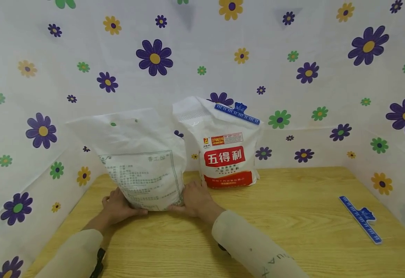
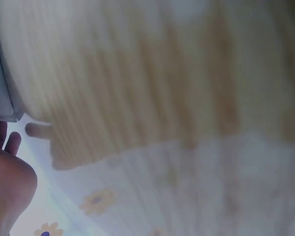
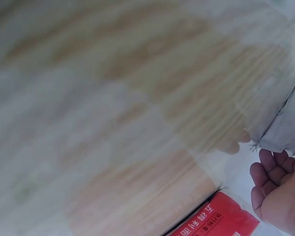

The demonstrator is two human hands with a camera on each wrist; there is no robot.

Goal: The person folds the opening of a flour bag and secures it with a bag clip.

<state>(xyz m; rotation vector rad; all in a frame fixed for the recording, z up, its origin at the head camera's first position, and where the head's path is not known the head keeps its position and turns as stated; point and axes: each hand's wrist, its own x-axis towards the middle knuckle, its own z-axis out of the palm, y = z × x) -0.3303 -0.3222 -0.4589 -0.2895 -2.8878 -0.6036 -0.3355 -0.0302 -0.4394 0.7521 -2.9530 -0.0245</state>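
A white bag with green print (image 1: 143,170) stands on the table, leaning to the left, its top loose and unclipped. My left hand (image 1: 118,207) grips its lower left corner, thumb along the bottom front edge. At the lower right corner my right hand (image 1: 197,199) holds it the same way, fingers behind the side. In the left wrist view, the bag (image 2: 1,93) shows at the left edge above the hand. The right wrist view has curled fingers (image 3: 273,174) just below the bag's stitched edge (image 3: 287,120).
Just right of the held bag, a white and red flour bag (image 1: 226,156) stands upright, a blue sealing clip (image 1: 237,113) across its top. Another blue clip (image 1: 360,219) lies on the wooden table (image 1: 292,216) at the right. A flower-patterned cloth (image 1: 195,46) hangs behind and at both sides.
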